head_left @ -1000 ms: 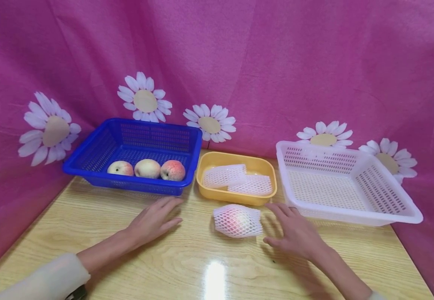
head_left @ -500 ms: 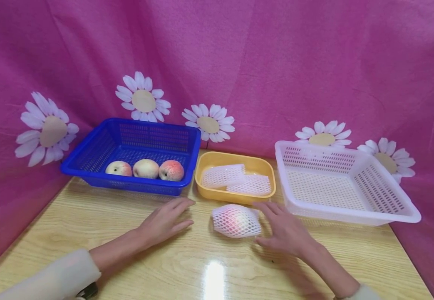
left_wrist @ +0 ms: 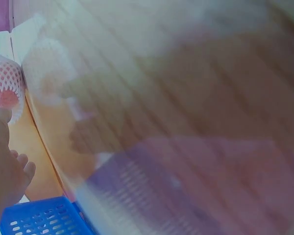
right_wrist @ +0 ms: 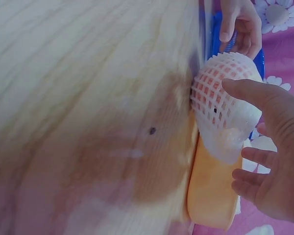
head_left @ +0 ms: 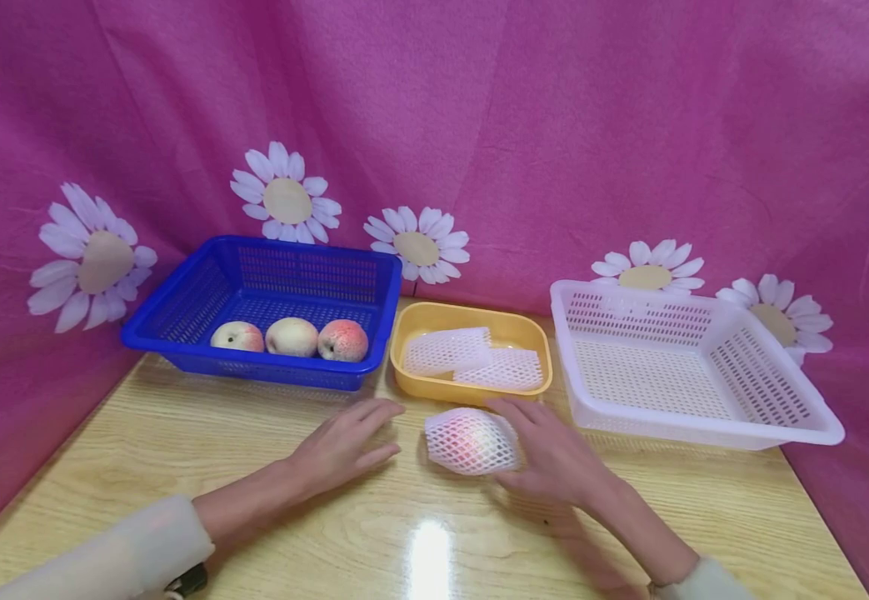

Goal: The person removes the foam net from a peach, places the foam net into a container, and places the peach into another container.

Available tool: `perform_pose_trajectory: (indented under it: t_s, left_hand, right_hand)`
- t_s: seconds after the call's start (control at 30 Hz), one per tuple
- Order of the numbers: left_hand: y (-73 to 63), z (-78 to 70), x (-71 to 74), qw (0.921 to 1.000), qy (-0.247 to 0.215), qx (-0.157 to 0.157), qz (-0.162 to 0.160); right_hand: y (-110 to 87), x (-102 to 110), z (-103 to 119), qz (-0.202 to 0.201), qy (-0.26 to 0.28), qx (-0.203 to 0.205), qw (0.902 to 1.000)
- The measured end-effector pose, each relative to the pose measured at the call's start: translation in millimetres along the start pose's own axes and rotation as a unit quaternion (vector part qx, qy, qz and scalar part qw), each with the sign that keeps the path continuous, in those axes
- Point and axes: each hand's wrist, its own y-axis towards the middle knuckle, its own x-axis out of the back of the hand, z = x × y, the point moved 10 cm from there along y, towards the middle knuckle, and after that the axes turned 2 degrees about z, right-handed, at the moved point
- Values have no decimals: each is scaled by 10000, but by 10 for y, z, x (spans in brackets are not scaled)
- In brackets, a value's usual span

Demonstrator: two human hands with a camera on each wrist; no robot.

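A peach in a white foam net sleeve (head_left: 470, 442) lies on the wooden table in front of the yellow tray. My right hand (head_left: 554, 454) is at its right end, fingers and thumb spread about the sleeve's end. In the right wrist view that thumb (right_wrist: 250, 93) overlaps the netted peach (right_wrist: 225, 93), while the other fingers hang loosely bent. To the peach's left, my left hand (head_left: 347, 446) is apart from it in the head view, fingers relaxed and holding nothing. Part of the peach's red skin shows through the sleeve's opening (left_wrist: 7, 98) in the left wrist view.
A blue basket (head_left: 254, 364) with three bare peaches (head_left: 292, 337) stands at the back left. The yellow tray (head_left: 434, 388) behind the netted peach holds foam net sleeves (head_left: 449, 350). A white basket (head_left: 704, 429) stands at the right, before a pink flowered cloth (head_left: 524, 125).
Both hands have moved inward toward the netted peach: the left hand rightward, the right hand leftward up to the sleeve's end. The peach, tray and baskets have stayed in place.
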Motion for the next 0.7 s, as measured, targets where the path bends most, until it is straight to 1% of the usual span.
perform_pose_trajectory:
  t_s: [0.13,0.3,0.5,0.7]
  left_hand:
    - [8,-35,-19,9999,-7,-112,-47]
    - [41,-91,-38,9997,-36,-226,-64]
    - [101,-147,-65,9996,-102,-268,14]
    - [155,-184,-99,9995,-104,-276,133]
  right_hand:
    - [63,-22,25,188,79,-130,9997]
    - [137,-88,87,390,251,-137,9988]
    - [192,-200,131,583,528,-95,9969]
    - [224,-269,148,698,538,-113,9960]
